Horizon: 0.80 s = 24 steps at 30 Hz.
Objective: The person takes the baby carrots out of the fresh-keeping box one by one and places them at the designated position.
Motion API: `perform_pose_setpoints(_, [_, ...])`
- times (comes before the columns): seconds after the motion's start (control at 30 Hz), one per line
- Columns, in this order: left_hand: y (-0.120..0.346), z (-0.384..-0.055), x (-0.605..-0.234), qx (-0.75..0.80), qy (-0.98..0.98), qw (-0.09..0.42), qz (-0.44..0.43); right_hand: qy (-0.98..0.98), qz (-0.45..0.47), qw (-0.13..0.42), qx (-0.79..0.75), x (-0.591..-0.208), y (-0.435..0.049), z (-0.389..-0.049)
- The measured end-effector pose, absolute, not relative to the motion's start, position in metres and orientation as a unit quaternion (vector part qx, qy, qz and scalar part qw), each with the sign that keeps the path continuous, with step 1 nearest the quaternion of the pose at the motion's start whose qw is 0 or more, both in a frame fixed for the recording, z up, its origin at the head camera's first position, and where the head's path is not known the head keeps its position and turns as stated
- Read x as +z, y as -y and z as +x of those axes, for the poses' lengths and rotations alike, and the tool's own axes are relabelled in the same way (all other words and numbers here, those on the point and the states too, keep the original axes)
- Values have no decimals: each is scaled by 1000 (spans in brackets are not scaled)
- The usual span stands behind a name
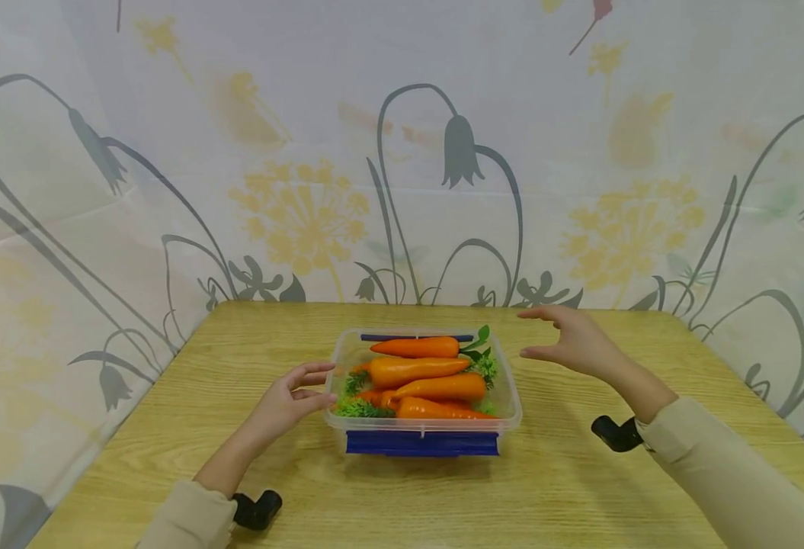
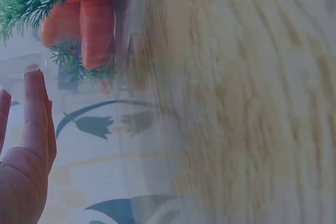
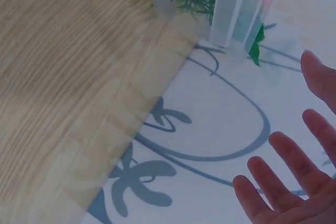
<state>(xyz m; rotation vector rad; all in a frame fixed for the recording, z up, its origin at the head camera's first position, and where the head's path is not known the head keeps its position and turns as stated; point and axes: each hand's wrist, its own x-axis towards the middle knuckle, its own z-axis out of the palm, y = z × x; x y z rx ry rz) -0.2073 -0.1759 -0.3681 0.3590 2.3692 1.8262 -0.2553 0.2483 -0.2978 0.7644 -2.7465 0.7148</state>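
A clear plastic container (image 1: 511, 415) with blue side clips stands on the table, filled with several orange carrots (image 1: 418, 371) and green leafy tops (image 1: 360, 409). My left hand (image 1: 295, 398) is at the container's left rim, its fingertips at or against the plastic. In the left wrist view the fingers (image 2: 35, 114) look fairly straight. Off to the container's right, my right hand (image 1: 580, 343) hovers with thumb and fingers spread apart, holding nothing. The right wrist view shows its fingers (image 3: 294, 158) extended, away from the container wall (image 3: 228, 9).
The wooden table (image 1: 237, 351) extends around the container on all sides. Behind it hangs a white cloth (image 1: 402, 46) printed with flowers. A black wrist-worn device (image 1: 257, 509) sits at the left sleeve, and another black device (image 1: 616, 433) at the right one.
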Motion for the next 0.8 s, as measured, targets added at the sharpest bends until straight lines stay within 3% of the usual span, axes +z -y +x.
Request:
perform_pose_setpoints(0.33, [174, -206, -368, 601, -788, 48, 126, 924, 287, 75, 240, -289, -226, -267])
perform_pose_setpoints(0.8, [174, -208, -363, 590, -788, 78, 161, 905, 339, -32, 256, -271, -192, -284])
